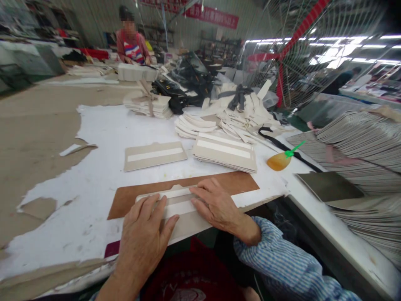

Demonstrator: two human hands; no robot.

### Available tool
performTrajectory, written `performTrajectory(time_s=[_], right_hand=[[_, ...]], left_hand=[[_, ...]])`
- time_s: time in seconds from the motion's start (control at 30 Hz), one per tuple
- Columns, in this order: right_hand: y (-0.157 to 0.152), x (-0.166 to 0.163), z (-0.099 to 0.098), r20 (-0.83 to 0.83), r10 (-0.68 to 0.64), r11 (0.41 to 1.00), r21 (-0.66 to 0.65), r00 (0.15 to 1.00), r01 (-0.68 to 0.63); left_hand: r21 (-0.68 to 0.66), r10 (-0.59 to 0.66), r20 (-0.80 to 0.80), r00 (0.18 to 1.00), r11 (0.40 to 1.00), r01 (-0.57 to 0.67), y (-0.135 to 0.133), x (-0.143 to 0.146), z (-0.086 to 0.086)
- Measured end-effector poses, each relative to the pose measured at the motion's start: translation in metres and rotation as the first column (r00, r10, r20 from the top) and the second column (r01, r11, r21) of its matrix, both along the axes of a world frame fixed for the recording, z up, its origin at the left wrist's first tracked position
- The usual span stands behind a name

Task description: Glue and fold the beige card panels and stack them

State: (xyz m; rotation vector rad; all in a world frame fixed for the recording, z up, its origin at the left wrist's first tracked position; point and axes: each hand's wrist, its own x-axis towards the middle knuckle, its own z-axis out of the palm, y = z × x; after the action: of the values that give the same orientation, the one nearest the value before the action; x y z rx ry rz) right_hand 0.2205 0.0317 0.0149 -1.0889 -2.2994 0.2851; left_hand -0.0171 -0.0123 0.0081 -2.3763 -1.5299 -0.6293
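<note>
A grey-beige board panel [191, 223] with a small tab on its far edge lies at the table's front edge, partly over a brown sheet [125, 200]. A white strip [178, 193] runs along the panel's far side. My left hand [144, 228] rests on the panel's left end, fingers stretched out and thumb apart. My right hand [217, 207] bends over the right part, its fingertips touching the white strip and its thumb a little apart from the index finger. The panel's right end is hidden under this hand.
Beyond are a single panel with a white strip [155, 156] and a stack of similar panels [224, 152]. An amber bottle with green nozzle [280, 162] stands right, near tall stacks of grey boards [363, 142]. A fan [282, 54] and a person [133, 46] are farther back.
</note>
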Motion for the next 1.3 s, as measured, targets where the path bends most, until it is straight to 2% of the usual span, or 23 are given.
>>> performTrajectory(time_s=[0.1,0.2,0.4,0.57,0.67,0.73,0.8,0.87,0.97,1.17,1.23,1.3], right_hand=[[0.005,-0.014,-0.007,0.181,0.014,0.999,0.038,0.983,-0.022],[0.009,-0.017,-0.011,0.28,-0.019,0.999,0.044,0.96,0.007],[0.004,-0.018,-0.006,0.373,-0.095,0.991,0.127,0.923,0.05],[0.004,-0.017,-0.003,0.383,-0.117,0.987,0.148,0.916,0.065],[0.004,-0.001,-0.006,0.309,-0.132,0.99,0.086,0.942,0.111],[0.002,0.016,-0.01,0.182,-0.149,0.989,0.005,0.972,0.15],[-0.003,0.034,-0.016,0.023,-0.232,0.972,-0.032,0.972,0.233],[-0.011,0.047,-0.023,-0.084,-0.325,0.946,-0.015,0.942,0.325],[-0.022,0.051,-0.03,-0.076,-0.34,0.939,0.015,0.937,0.343],[-0.027,0.033,-0.033,-0.064,-0.305,0.951,0.032,0.95,0.308],[-0.026,0.03,-0.034,-0.106,-0.324,0.946,-0.04,0.94,0.322],[-0.023,0.028,-0.035,-0.183,-0.394,0.913,-0.189,0.901,0.361]], left_hand=[[-0.044,0.059,-0.054,0.997,0.997,-0.061,0.001,0.004,-0.007],[-0.071,0.08,-0.072,0.994,0.994,-0.085,-0.001,0.003,-0.01],[-0.111,0.099,-0.081,0.992,0.988,-0.107,-0.001,0.005,-0.006],[-0.126,0.119,-0.1,0.988,0.983,-0.131,0.0,0.007,-0.004],[-0.121,0.121,-0.09,0.989,0.984,-0.131,0.0,0.007,-0.003],[-0.11,0.12,-0.076,0.99,0.986,-0.129,0.0,0.006,-0.004],[-0.09,0.111,-0.067,0.992,0.989,-0.117,0.0,0.004,-0.005],[-0.071,0.094,-0.067,0.993,0.993,-0.099,0.0,0.004,-0.006],[-0.047,0.076,-0.064,0.995,0.996,-0.079,0.0,0.003,-0.006],[-0.027,0.052,-0.062,0.997,0.998,-0.054,-0.001,0.002,-0.007],[-0.039,0.068,-0.052,0.996,0.997,-0.07,0.0,0.001,-0.01],[-0.06,0.097,-0.019,0.995,0.993,-0.098,0.0,0.0,-0.012]])
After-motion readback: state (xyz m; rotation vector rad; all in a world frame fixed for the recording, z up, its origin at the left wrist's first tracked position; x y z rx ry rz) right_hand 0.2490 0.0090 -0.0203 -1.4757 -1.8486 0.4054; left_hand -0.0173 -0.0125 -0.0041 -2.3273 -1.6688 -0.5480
